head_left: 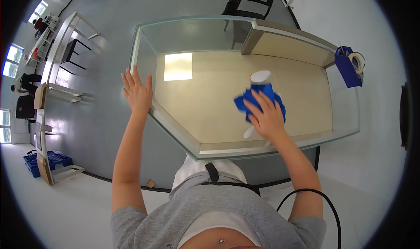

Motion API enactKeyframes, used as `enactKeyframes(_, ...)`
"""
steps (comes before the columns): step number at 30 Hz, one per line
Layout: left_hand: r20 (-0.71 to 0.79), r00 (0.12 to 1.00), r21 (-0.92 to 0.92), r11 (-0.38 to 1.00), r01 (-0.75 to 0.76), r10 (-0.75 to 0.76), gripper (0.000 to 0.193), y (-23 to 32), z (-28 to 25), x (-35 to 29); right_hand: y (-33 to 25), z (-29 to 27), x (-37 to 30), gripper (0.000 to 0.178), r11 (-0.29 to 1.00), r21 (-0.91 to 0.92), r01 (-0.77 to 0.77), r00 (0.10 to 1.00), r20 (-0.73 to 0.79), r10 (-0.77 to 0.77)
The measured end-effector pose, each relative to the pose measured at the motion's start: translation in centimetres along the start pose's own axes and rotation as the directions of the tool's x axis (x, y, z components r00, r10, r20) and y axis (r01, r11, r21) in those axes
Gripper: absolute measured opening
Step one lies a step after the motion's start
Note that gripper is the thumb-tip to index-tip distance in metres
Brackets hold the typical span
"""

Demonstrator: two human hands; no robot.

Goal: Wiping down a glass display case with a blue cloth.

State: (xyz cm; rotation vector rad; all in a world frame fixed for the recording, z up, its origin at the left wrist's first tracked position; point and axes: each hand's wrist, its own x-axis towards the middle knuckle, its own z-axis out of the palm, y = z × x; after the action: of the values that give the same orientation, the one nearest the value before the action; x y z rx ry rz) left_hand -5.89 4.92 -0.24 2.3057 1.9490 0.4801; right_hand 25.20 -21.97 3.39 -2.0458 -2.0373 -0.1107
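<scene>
A glass-topped display case [210, 152] with a pale wooden inside fills the middle of the view. My left hand [138, 91] lies at the case's left edge, its fingers stretched out and spread, holding nothing. Over the right part of the top, my right hand [267, 118] is on a crumpled blue cloth [243, 101], fingers bent over it and a bit blurred. Just beyond the cloth shows a white rounded thing [261, 76]; its kind is unclear. A smaller white piece [249, 132] shows beside the near side of the cloth.
A dark blue holder [348, 70] with a roll of tape [358, 62] hangs at the case's right rim. Behind the case stands a black chair [251, 2]. White tables [54, 56] line the left, where other people are farther off. A black cable [331, 205] loops near my right arm.
</scene>
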Motion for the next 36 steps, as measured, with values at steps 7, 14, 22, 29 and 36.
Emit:
enactKeyframes(7,-0.04,0.999,-0.04,0.999,-0.034,0.033,0.066,0.7,-0.3,-0.6,4.9,-1.3,0.8,0.049,0.992,-0.122,0.006,0.995,0.096,0.006)
enactKeyframes(14,-0.088,0.995,-0.041,0.998,-0.042,0.039,0.068,1.2,-0.6,-1.3,9.2,5.9,23.3,0.037,0.982,-0.051,0.182,0.968,-0.165,-0.188)
enactKeyframes(22,-0.058,0.998,-0.08,0.996,-0.028,0.024,0.064,2.6,-0.3,-1.5,-6.3,13.8,42.3,0.037,0.963,-0.01,0.27,0.947,-0.175,-0.268)
enactKeyframes(29,-0.234,0.972,-0.322,0.946,-0.048,-0.031,0.059,2.1,-0.3,-1.3,-15.8,14.8,37.8,0.034,0.906,0.04,0.421,0.893,-0.197,-0.406)
enactKeyframes(36,-0.492,0.801,-0.72,0.677,-0.154,-0.341,0.055,-1.1,1.7,-3.2,-17.3,10.6,19.6,0.035,0.735,0.287,0.615,0.789,-0.203,-0.58)
